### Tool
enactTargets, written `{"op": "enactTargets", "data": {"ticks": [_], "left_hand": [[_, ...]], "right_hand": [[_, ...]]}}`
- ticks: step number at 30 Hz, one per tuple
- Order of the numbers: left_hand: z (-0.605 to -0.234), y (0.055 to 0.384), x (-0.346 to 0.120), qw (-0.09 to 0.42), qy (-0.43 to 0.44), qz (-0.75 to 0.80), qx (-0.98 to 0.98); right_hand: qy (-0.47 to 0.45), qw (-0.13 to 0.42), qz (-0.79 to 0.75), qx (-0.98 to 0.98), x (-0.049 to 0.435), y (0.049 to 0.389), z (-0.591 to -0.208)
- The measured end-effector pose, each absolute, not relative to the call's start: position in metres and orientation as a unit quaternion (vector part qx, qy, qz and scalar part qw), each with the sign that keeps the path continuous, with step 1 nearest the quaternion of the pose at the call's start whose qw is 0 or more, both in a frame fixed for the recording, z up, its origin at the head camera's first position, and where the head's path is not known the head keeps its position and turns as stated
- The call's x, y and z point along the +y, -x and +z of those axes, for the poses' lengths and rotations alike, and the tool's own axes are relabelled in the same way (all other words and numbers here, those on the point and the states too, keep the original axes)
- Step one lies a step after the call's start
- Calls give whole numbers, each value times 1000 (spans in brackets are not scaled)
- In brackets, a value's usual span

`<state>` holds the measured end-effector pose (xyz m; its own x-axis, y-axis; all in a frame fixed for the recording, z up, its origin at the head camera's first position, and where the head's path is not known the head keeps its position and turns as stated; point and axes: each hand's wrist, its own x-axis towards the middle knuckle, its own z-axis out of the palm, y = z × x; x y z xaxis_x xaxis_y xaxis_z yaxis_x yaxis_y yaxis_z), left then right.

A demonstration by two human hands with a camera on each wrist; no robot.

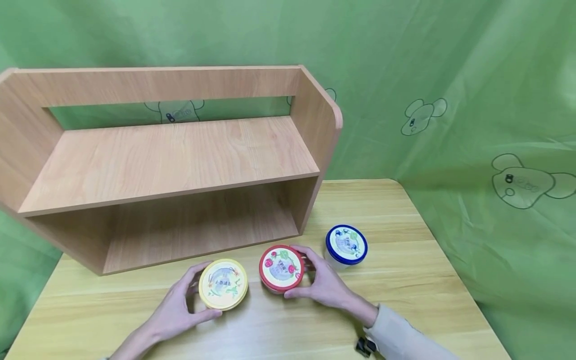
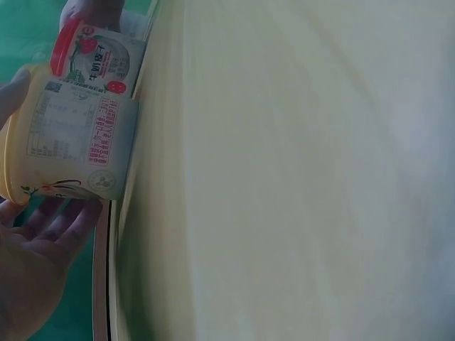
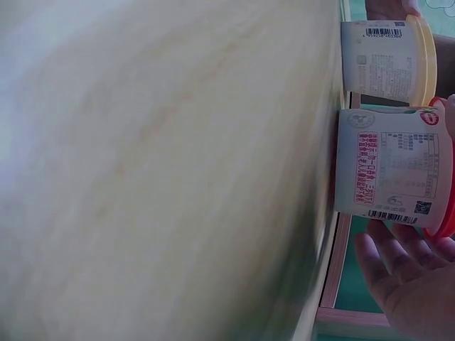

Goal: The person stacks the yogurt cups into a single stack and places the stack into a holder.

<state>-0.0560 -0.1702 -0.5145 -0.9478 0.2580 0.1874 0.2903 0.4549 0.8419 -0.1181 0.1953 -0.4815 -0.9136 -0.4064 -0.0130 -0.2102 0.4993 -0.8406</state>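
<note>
My left hand (image 1: 175,310) holds a yellow-lidded tub (image 1: 223,284) by its sides, thumb at the near side and fingers at the far side. To its right my right hand (image 1: 326,284) grips a red-lidded tub (image 1: 281,268) with strawberries on the lid. Both tubs stand upright on the table, a small gap between them in the head view. Printed labels show on the pale wall of the yellow-lidded tub (image 2: 78,135) in the left wrist view and on the red-lidded tub (image 3: 391,167) in the right wrist view. A blue-lidded tub (image 1: 346,245) stands beyond my right hand, untouched.
A two-level wooden shelf (image 1: 175,155) stands behind the tubs, its lower front edge close to them. The wooden table (image 1: 396,280) reaches to the right and front. A green curtain (image 1: 369,50) hangs behind and along the right. A small black clip-like object (image 1: 365,346) is by my right sleeve.
</note>
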Motion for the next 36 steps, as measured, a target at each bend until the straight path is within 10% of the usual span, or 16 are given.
{"op": "enactTargets", "data": {"ticks": [36], "left_hand": [[-512,55,-169,23,166,-497,-852]], "right_hand": [[234,14,-483,844,190,120,-443]]}}
